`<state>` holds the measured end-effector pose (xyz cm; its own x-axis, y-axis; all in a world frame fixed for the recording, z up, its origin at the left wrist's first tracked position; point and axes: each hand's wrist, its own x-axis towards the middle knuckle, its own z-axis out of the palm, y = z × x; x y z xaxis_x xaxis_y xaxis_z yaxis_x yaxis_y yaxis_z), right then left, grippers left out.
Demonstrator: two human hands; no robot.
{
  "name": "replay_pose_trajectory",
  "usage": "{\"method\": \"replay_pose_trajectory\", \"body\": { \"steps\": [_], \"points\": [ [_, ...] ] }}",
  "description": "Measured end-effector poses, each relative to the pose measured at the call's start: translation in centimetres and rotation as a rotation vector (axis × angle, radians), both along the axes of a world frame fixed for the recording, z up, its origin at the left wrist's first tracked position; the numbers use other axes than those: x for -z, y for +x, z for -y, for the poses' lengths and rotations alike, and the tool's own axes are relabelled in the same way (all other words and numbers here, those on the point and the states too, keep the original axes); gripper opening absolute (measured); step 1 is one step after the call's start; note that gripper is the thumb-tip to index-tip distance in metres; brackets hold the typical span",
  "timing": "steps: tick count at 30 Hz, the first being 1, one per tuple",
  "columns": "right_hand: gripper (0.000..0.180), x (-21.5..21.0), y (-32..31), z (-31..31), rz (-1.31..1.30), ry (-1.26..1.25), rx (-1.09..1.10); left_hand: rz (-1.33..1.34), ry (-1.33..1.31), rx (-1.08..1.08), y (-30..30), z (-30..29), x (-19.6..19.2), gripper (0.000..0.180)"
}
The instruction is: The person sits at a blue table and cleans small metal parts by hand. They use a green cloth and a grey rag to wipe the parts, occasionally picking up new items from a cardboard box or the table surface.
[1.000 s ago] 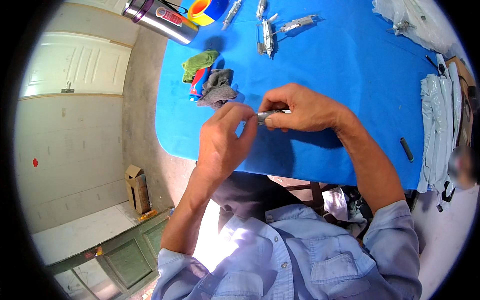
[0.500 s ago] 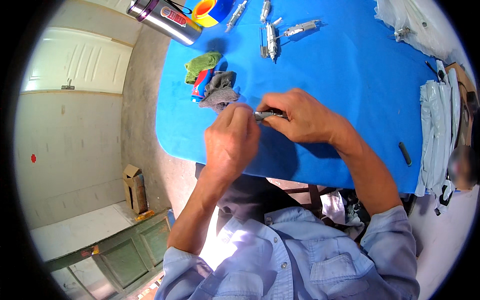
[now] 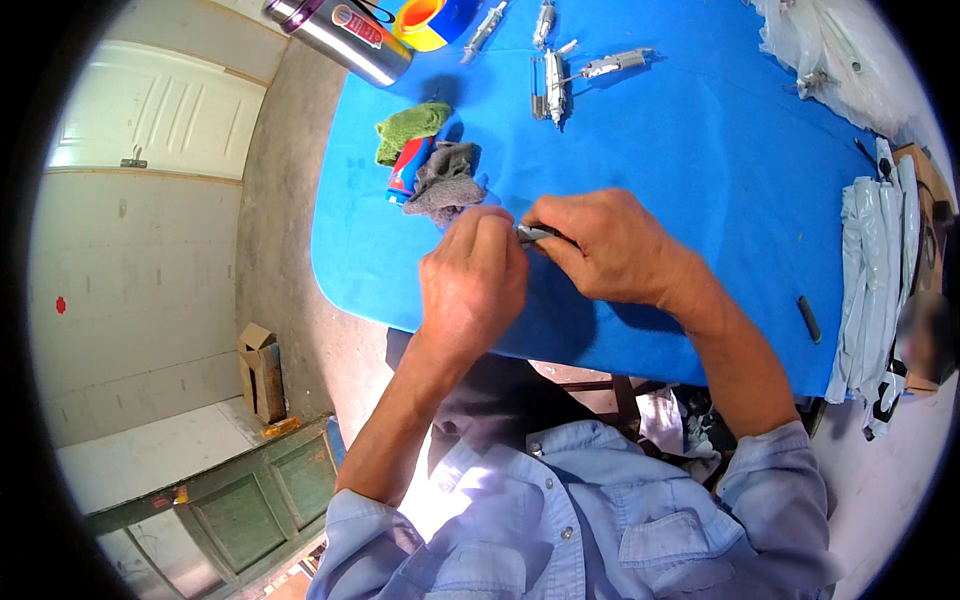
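Close to the table's front edge, both hands are closed on a small silvery metal piece. My left hand wraps its left end, so that end is hidden. From the other side my right hand grips it between thumb and fingers, knuckles up. Only a short stretch of metal shows between the hands; its exact kind is not visible. Just beyond my left hand lie a crumpled grey cloth, a red and blue tube or pack and a green cloth.
Several metal mechanisms, one of them, lie at the far side of the blue-covered table. A steel flask and a tape roll stand far left. Grey plastic bags and a dark green stick are at right.
The whole view has shifted slightly. Both hands keep their grip on the metal piece, with only a small shift of the fingers, and a little less of it shows between them.
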<state>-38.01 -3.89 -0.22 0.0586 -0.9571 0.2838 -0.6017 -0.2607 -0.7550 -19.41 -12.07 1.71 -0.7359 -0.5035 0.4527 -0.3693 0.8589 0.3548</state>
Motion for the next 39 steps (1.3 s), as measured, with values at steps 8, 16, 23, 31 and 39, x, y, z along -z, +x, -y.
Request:
{"method": "replay_pose_trajectory", "body": {
  "steps": [8, 16, 23, 31, 39],
  "points": [
    [0.017, -0.2, 0.2, 0.1, 0.074, -0.079, 0.097, -0.116, 0.142, -0.115, 2.2, 2.2, -2.3, 0.007],
    [0.03, 0.3, 0.7, 0.8, 0.334, -0.035, 0.145, -0.182, 0.524, -0.144, 2.4, -1.2, -2.2, 0.004],
    [0.033, -0.4, 0.3, 0.9, 0.302, -0.021, 0.182, -0.212, 0.668, -0.212, 2.7, -1.9, -0.5, 0.008],
    [0.028, -0.3, 0.3, 1.0, 0.333, -0.033, 0.181, -0.178, 0.673, -0.103, 2.5, -2.3, 1.0, 0.007],
    [0.027, 0.0, 0.7, 0.9, 0.394, -0.031, 0.155, -0.237, 0.768, -0.152, 2.0, -1.8, -0.1, 0.017]
  ]
}}
